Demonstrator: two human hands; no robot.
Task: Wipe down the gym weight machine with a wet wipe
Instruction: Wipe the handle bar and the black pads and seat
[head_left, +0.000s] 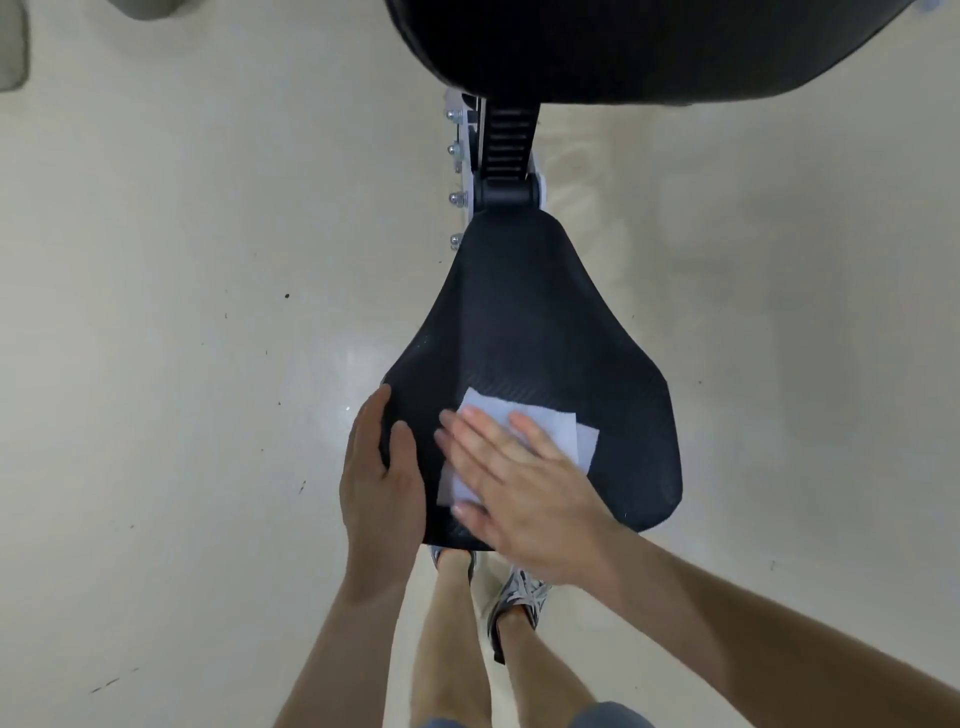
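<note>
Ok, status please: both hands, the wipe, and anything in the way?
Left hand holds seat by its left edge, thumb on top. Right hand flat, pressing wet wipe on seat. Nothing else lies on seat.

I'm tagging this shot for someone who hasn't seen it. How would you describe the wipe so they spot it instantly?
Find the black seat pad in mid-frame. On its wide near end, a wet wipe lies flat under the right hand. It is the only white thing on the pad.
</note>
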